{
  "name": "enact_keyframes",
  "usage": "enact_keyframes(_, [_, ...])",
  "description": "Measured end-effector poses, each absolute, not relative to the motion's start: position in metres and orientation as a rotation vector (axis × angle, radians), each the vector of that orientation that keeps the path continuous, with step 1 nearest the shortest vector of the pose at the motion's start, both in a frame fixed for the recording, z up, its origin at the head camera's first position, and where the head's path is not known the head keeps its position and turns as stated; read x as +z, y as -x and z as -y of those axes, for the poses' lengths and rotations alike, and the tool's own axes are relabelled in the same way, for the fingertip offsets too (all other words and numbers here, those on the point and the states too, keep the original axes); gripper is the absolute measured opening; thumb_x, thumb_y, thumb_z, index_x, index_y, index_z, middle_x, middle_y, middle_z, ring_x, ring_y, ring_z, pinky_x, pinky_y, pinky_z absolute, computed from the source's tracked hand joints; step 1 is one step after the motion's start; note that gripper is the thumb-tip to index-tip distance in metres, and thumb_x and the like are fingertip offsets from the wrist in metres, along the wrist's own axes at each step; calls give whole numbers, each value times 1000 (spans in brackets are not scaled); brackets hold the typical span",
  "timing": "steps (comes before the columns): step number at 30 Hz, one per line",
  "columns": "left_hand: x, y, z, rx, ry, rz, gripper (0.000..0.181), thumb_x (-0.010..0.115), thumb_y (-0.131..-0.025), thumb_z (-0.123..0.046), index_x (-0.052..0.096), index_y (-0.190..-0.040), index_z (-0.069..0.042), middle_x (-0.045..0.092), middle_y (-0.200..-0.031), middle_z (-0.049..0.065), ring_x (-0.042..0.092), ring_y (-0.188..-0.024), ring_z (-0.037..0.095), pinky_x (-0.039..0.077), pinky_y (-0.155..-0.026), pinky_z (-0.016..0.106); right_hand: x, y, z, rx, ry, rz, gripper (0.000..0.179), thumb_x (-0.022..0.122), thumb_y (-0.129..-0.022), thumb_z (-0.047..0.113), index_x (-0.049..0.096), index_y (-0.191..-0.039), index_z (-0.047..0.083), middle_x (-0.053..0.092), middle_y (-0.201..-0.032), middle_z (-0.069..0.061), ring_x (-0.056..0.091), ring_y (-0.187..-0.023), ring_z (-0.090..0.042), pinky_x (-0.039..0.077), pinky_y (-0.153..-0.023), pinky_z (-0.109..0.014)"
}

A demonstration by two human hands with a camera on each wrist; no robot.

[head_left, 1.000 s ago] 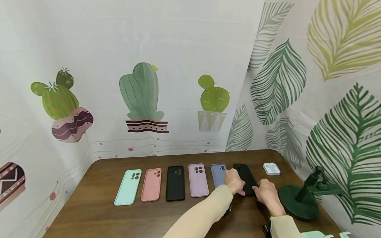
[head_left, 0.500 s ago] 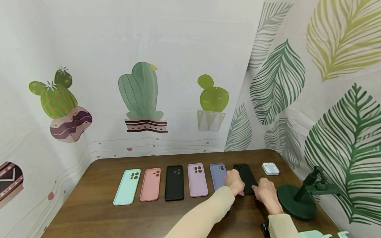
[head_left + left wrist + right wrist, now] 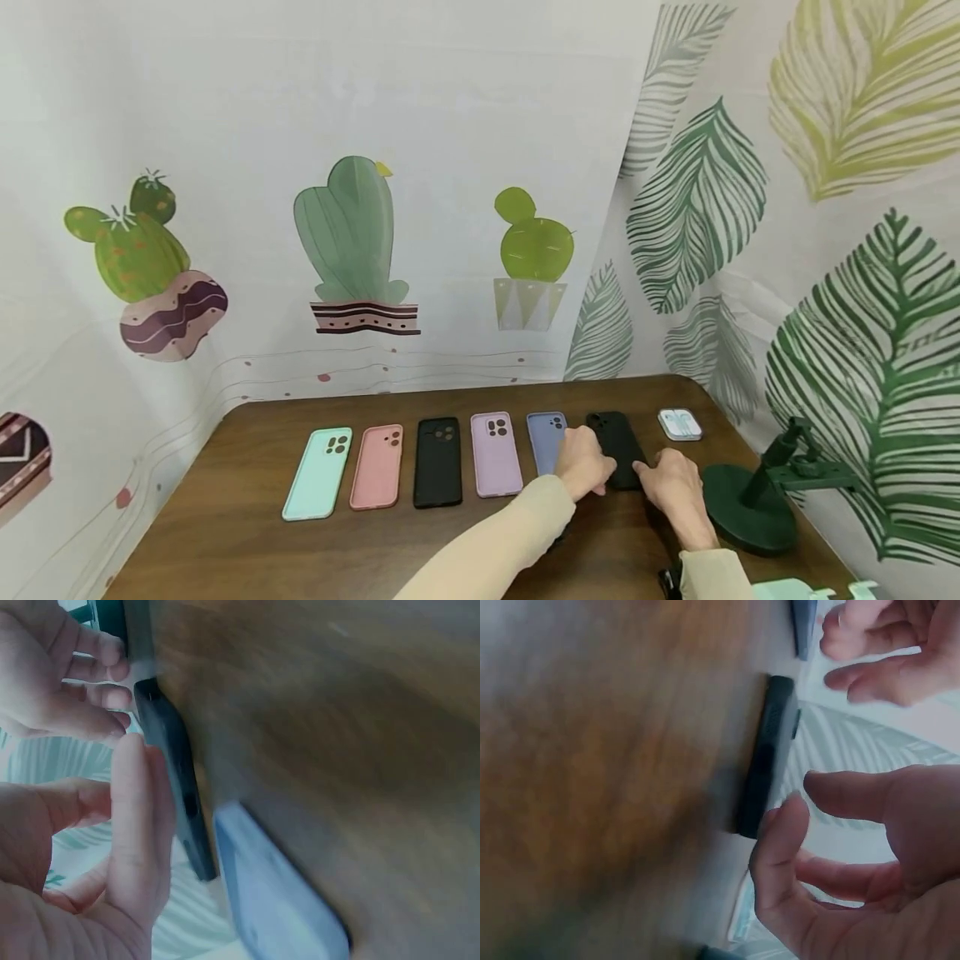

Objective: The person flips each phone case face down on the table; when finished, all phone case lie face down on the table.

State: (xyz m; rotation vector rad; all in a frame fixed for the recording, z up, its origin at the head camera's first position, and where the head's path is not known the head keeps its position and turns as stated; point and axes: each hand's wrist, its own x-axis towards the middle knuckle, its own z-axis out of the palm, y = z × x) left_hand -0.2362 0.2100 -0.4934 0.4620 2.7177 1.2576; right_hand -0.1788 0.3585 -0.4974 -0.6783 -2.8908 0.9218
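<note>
A black phone case [image 3: 617, 442] lies flat on the brown table, rightmost in a row of cases. My left hand [image 3: 585, 462] is beside its left edge, fingers loosely bent; in the left wrist view that hand [image 3: 127, 862] holds nothing. At the case's near right corner is my right hand [image 3: 671, 485]. The right wrist view has the index fingertip [image 3: 791, 817] right by the end of the black case [image 3: 765, 765], perhaps touching it, with the thumb apart. A blue phone case [image 3: 544, 437] lies left of the black one, partly behind my left hand.
Farther left lie a lilac case [image 3: 497, 454], another black case [image 3: 437, 462], a pink case [image 3: 377, 467] and a mint case [image 3: 317, 473]. A white square box [image 3: 680, 424] sits back right. A dark green stand [image 3: 750, 508] is near my right hand.
My left hand has drawn slightly left and back from the black phone case. The right hand stays by its corner. The case has hardly moved, and the head view has shifted slightly.
</note>
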Motion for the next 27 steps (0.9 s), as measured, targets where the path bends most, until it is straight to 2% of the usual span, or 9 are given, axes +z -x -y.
enact_keyframes(2, [-489,236,-197,1196,-529,-2771,47,79,-89,-2,61,-46,-10,59,-39,1,56,-30,7,50,-43,16,-495,177,-355,912,657,2880,50,67,-104,23,61,-130,-19,65,-131,-42,63,-119,-60,54,-99,-68])
enact_keyframes(3, [-487,237,-190,1166,-566,-2798,52,78,-89,-3,58,-43,-12,57,-38,-1,53,-30,6,47,-41,16,-493,177,-352,912,655,2874,51,67,-105,23,61,-132,-19,64,-133,-42,62,-121,-61,54,-99,-69])
enact_keyframes(7, [-483,244,-166,1126,-633,-2856,61,77,-88,-3,38,-44,-19,41,-39,-7,39,-35,5,34,-37,19,-487,173,-340,893,622,2821,49,68,-105,21,62,-133,-18,70,-127,-38,63,-118,-61,54,-98,-70])
enact_keyframes(10, [-484,251,-149,1124,-640,-2872,63,75,-87,1,31,-48,-21,32,-42,-10,31,-38,4,26,-35,18,-484,173,-327,882,583,2798,48,70,-103,21,63,-132,-17,75,-118,-34,67,-114,-59,55,-96,-69])
enact_keyframes(13, [-489,256,-135,1145,-629,-2870,56,73,-85,5,39,-46,-18,39,-38,-8,36,-31,1,29,-33,17,-482,175,-314,869,539,2806,46,73,-102,22,67,-128,-15,79,-108,-28,71,-107,-54,57,-93,-66])
enact_keyframes(15, [-491,257,-130,1146,-589,-2880,47,74,-84,4,50,-48,-14,49,-37,-5,44,-29,3,36,-32,18,-482,176,-306,865,506,2815,42,75,-101,22,70,-124,-13,80,-104,-25,73,-103,-51,58,-91,-64])
enact_keyframes(19, [-495,258,-128,1130,-541,-2877,28,78,-85,4,66,-60,-3,58,-41,2,53,-29,8,45,-33,21,-483,181,-294,860,455,2830,36,78,-98,22,75,-116,-9,79,-110,-29,73,-103,-51,58,-90,-63])
enact_keyframes(24, [-497,259,-126,1138,-541,-2836,19,79,-86,4,71,-69,5,60,-44,4,57,-31,9,47,-34,21,-505,199,-290,851,421,2843,32,83,-94,22,78,-111,-6,78,-112,-28,74,-101,-47,61,-88,-60])
enact_keyframes(27, [-498,259,-125,1121,-520,-2843,20,78,-86,6,70,-67,4,58,-42,3,57,-30,11,46,-34,22,-533,214,-294,831,395,2848,27,85,-91,24,79,-100,-1,79,-103,-21,74,-89,-37,61,-76,-51])
